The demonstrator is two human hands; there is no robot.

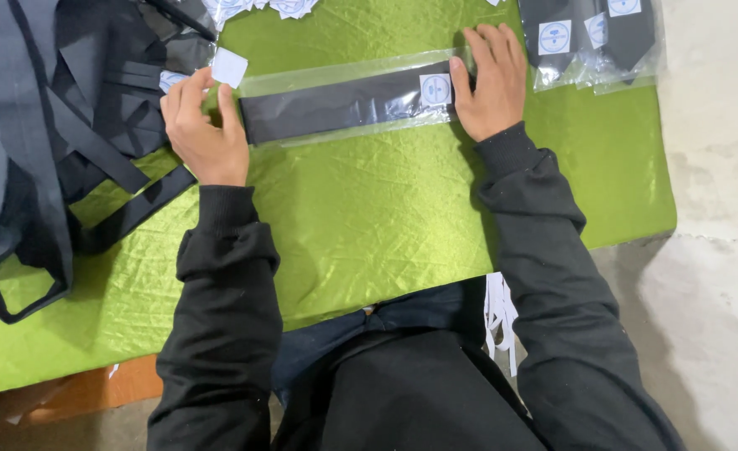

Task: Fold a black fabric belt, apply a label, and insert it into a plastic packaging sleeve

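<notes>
Green satin cloth is covering the surface (369, 217), which is standing on a pale concrete floor (711, 276). Lying across the middle of that cloth is the clear plastic sleeve (348, 104), with a folded dark necktie (335, 107) sitting inside it and a square white label (436, 89) showing near its far-right end.

At the sleeve's right end the right hand (490, 79) is pressing down flat, fingers spread and holding nothing, pinning the bag in place. At the sleeve's left, open end the left hand (202, 121) is curling its grip around the mouth, thumb and fingers pinching a small white paper square (229, 67) just above it.

Left of the sleeve, loose dark ties (60, 125) are piling up unbagged; up and to the right of it, bagged ties (590, 38) are lying finished.

This looks like the closing stage of bagging one tie. Judging from that, the next move calls for keeping the right end pinned while the mouth gets folded and fixed.
</notes>
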